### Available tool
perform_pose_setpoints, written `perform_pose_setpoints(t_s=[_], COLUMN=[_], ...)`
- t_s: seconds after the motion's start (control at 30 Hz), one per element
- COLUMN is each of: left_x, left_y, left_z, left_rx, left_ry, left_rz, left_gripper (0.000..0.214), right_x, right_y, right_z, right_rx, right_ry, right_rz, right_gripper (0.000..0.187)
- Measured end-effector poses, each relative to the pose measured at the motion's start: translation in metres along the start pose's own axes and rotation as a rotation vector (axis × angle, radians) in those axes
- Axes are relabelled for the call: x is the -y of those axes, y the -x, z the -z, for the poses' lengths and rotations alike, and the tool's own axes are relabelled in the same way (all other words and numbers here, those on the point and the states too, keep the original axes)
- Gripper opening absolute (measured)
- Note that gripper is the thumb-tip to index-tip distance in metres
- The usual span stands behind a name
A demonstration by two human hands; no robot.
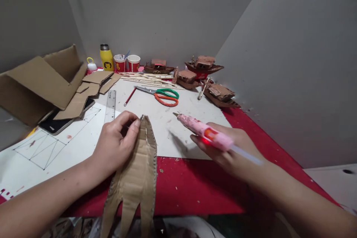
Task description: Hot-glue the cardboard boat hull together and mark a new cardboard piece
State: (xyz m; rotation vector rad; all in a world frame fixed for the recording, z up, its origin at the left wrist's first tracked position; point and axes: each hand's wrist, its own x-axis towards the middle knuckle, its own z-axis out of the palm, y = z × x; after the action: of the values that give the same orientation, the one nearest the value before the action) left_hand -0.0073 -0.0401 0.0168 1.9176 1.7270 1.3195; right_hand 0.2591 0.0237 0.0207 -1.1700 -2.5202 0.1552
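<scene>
My left hand [117, 141] pinches the upper left edge of a cut cardboard piece [136, 171]. The piece comes to a folded point at the top and splits into pointed strips that hang past the table's front edge. In my right hand [231, 156] is a pink hot glue gun [206, 132], its nozzle aimed up and left, apart from the cardboard. A clear glue stick [247, 155] pokes out of its back end, and a red light glows on its underside. My right fingers are partly hidden behind the gun's body.
Scissors [166, 96], a pencil [129, 96] and a clear ruler [111, 106] lie ahead. Small model boats [220, 95] stand at the back right, near wooden sticks [150, 79]. Leftward are a cardboard box [41, 78], a phone [55, 124] and a drawing [41, 150]. Cups [134, 63] and a yellow bottle [106, 58] line the back.
</scene>
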Motion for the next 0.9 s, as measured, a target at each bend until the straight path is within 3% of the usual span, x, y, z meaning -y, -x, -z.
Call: perform_pose_setpoints(t_s=[0.1,0.17,0.3,0.37,0.5,0.67,0.9], left_x=[0.003,0.004,0.005,0.005,0.002,-0.001,-0.001], left_y=[-0.001,-0.001,0.001,0.003,0.007,0.014,0.016], left_z=[-0.001,-0.003,-0.007,-0.008,-0.010,-0.012,-0.011], left_rx=[-0.006,0.000,0.018,0.027,0.037,0.055,0.077], left_ry=[0.069,0.096,0.097,0.097,0.131,0.144,0.103], left_rz=[0.086,0.129,0.117,0.092,0.048,-0.004,-0.074], left_gripper=[0.012,0.010,0.010,0.011,0.013,0.014,0.012], right_x=[-0.021,-0.030,-0.035,-0.026,0.020,0.073,0.079], right_y=[-0.010,-0.015,-0.017,-0.015,-0.015,-0.029,-0.036], right_z=[-0.015,-0.020,-0.003,0.014,0.025,-0.006,-0.027], right_rx=[0.190,0.248,0.308,0.218,-0.186,-0.072,-0.072], right_ry=[0.254,0.347,0.292,0.192,-0.281,-0.743,-0.863], right_rz=[-0.082,-0.109,-0.098,-0.091,-0.105,-0.143,-0.132], right_gripper=[0.020,0.024,0.038,0.043,0.026,0.021,0.008])
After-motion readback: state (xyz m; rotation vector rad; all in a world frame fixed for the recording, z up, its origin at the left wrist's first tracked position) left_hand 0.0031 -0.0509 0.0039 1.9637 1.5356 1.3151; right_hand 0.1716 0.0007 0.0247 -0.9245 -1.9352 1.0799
